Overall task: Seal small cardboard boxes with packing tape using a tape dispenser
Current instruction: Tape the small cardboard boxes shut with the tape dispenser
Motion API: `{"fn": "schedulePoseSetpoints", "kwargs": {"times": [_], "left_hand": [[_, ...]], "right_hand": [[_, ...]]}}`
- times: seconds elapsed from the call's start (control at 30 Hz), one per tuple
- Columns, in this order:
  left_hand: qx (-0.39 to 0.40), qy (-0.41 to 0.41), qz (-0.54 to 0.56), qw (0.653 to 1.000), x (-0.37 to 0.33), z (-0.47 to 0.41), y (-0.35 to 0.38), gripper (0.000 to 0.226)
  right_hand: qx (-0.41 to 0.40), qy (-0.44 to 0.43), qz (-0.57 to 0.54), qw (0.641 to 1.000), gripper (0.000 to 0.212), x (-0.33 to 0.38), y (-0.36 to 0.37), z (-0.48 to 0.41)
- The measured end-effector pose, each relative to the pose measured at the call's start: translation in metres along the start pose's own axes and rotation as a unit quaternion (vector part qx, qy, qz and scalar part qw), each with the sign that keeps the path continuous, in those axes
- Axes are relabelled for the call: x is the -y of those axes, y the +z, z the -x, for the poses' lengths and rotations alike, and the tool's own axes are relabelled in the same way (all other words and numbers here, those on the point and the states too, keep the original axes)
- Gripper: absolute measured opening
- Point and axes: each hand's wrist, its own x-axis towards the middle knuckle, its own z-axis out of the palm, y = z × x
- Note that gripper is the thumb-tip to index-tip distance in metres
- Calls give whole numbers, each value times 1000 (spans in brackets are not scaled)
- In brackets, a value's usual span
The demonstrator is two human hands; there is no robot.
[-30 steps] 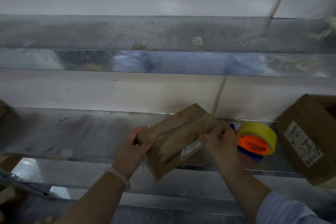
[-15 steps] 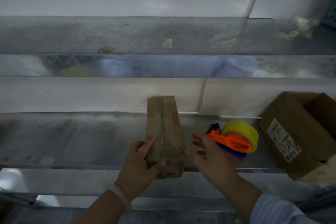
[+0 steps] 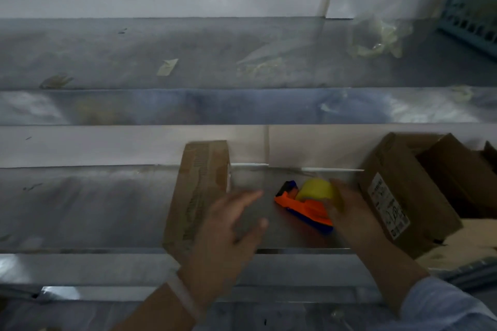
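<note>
Lying on the desk (image 3: 94, 209), the small box (image 3: 199, 191) is judged unsealed; the left hand (image 3: 228, 231) is spread beside it, the tape dispenser (image 3: 304, 204) touched, perhaps gripped, by the right hand (image 3: 349, 212).

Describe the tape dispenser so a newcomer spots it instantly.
Look along the lower metal shelf, between the small cardboard box and the big open carton. The tape dispenser lies there by the right hand. It alone is bright: orange and blue, carrying a yellow tape roll.
</note>
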Motion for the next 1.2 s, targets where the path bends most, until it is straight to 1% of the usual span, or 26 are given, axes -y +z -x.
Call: {"fn": "schedulePoseSetpoints", "kwargs": {"times": [0.03,0.07,0.1,0.17,0.2,0.23,0.3,0.37,0.4,0.43,0.5,0.53,0.57,0.6,0.63,0.67,0.7,0.77,0.8,0.83,0.87,0.97,1.03,1.1,1.17,1.2], "left_hand": [[70,-69,63,993,-10,-9,22,35],[121,-153,125,973,-16,-21,45,28],[150,-247,197,937,-18,-32,67,24],[148,-418,335,832,-15,-54,105,36],[142,-464,388,783,-13,-62,119,42],[136,-481,428,753,-9,-67,132,46],[103,-483,488,719,-4,-73,152,47],[73,-468,512,717,2,-74,163,37],[71,-453,514,725,3,-72,165,31],[75,-437,508,738,3,-68,164,25],[90,-404,481,773,4,-59,158,19],[94,-388,473,785,4,-54,152,20],[95,-374,476,790,2,-50,145,24],[97,-362,488,788,1,-45,138,29],[105,-351,498,786,-1,-41,130,35],[117,-337,505,786,-3,-37,123,42],[131,-319,508,789,-5,-34,116,47],[149,-284,523,790,-7,-29,105,52],[152,-272,533,787,-8,-27,99,53],[155,-263,543,782,-10,-26,93,54],[159,-254,555,776,-10,-25,86,54],[175,-242,586,754,-12,-22,70,55],[178,-242,596,744,-13,-20,66,56],[173,-245,593,747,-15,-17,65,56],[161,-239,579,762,-16,-13,65,55],[153,-237,573,770,-15,-10,64,54]], "right_hand": [[0,-8,-7,1000,48,0,0,2],[2,-17,-15,1000,47,-1,-1,2],[8,-24,-18,1000,45,-1,-2,3],[22,-31,-10,999,43,1,-5,5],[24,-33,-8,999,43,2,-6,8],[20,-35,-6,999,43,3,-6,12],[0,-54,7,999,48,2,-3,24],[-15,-87,27,996,53,-3,-2,33],[-17,-101,27,994,51,-5,-3,36],[-16,-113,11,993,47,-7,-5,39],[-12,-123,-78,989,32,-9,-11,43],[-20,-104,-137,985,26,-9,-15,44],[-34,-55,-198,978,22,-9,-19,45],[-39,17,-263,964,22,-11,-21,43],[-19,98,-340,935,25,-13,-23,41],[35,173,-425,888,32,-16,-24,37],[112,219,-508,826,40,-17,-24,35],[244,242,-621,704,51,-11,-29,37],[276,235,-658,660,53,-7,-30,39],[293,219,-683,632,55,-2,-32,40],[297,200,-701,616,55,3,-33,41],[284,178,-732,593,57,19,-34,44],[282,166,-724,608,54,28,-31,47],[278,153,-718,620,53,36,-32,50],[260,151,-717,629,51,44,-34,52],[252,158,-721,626,49,48,-36,52]]}}
